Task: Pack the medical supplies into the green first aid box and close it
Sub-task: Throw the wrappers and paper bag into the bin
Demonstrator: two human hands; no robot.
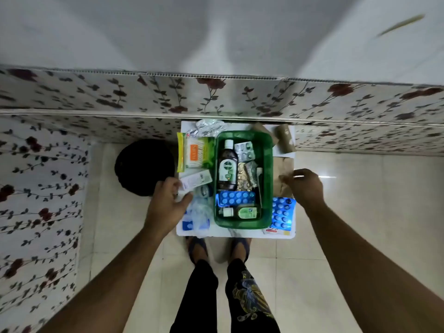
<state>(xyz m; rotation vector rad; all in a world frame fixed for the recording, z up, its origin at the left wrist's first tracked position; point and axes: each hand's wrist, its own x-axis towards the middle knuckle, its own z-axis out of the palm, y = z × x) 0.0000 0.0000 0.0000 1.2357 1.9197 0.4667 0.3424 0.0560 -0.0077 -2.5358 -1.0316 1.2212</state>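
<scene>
While the lidless green box [243, 180] sits crammed, left hand [168, 198] pinches a white carton [195, 180]; right hand [304, 186] unclear.

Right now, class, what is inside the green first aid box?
Inside the green first aid box: a Dettol bottle, silver and blue blister packs, a small green bottle. Anything beneath them is hidden.

We note an open green plastic first aid box [268, 164] on a small white table [236, 234], holding a brown Dettol bottle [227, 167] and a blue blister strip [236, 197]. Our left hand [168, 195] pinches a white carton [195, 179]; our right hand [304, 186] hovers right of the box, fingers loosely curled.
</scene>
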